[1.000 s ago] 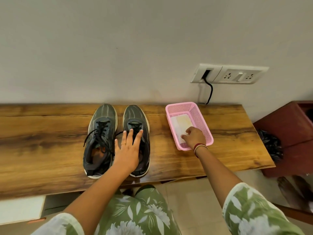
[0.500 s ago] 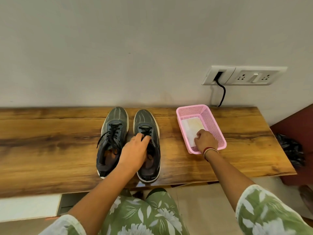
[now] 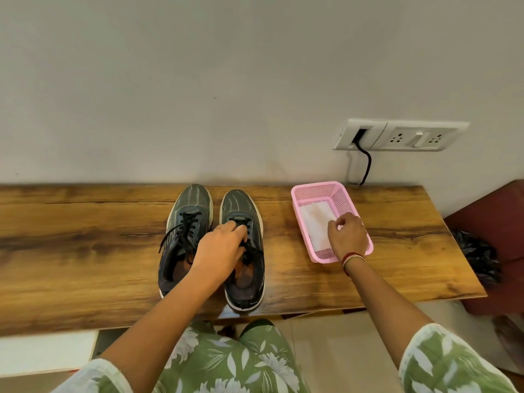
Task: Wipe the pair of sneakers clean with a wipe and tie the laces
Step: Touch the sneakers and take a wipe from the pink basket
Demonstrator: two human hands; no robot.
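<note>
From the head camera, a long bench [image 3: 85,236] of glossy, dark-streaked wood grain runs along a plain pale wall. Two dark grey sneakers stand on it side by side, toes to the wall, with ribbed knit uppers, pale soles and black laces. The left sneaker [image 3: 192,202] has its laces [image 3: 187,225] loose, and one end trails over its outer side. The right sneaker [image 3: 241,205] stands just beside it.

The left hand [image 3: 218,251] reaches in from below with the forearm stretched out. Its fingers are curled down over the tongue and laces of the right sneaker and grip it there. The right hand [image 3: 348,236] hangs over the near end of a pink basket [image 3: 312,187], knuckles up and wrist bent. Its thumb and fingertips are drawn together on the near edge of the wipe [image 3: 314,222]. A red and pale band [image 3: 351,258] circles that wrist.

The basket is rectangular, of perforated plastic mesh, and sits on the bench to the right of the sneakers, well apart from them. The flat white wipe lying on its floor is all it holds.

On the wall above the basket is a white socket plate [image 3: 419,136], with a black cable [image 3: 367,163] dropping from it behind the bench. Green clothing with a white leaf print fills the bottom edge.
</note>
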